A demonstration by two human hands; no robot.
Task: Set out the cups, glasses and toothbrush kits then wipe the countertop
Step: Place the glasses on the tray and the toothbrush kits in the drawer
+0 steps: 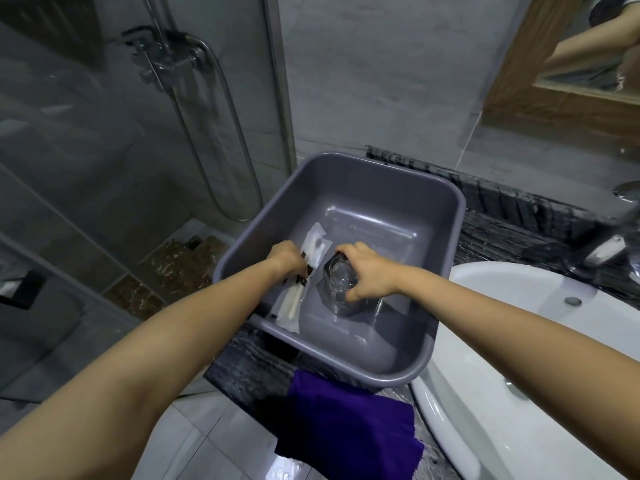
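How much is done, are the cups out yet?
Not yet, nothing looks set out. Right now the right hand grips a glass inside the grey tub, and the left hand grips a toothbrush kit there. Left to do: placing them on the countertop, then wiping; the purple cloth lies untouched at its edge.

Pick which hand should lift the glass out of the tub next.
Right. The right hand grips the glass inside the tub, on the sink side; the left hand is occupied, holding the toothbrush kits.

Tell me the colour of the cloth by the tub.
The cloth is dark purple, head view.
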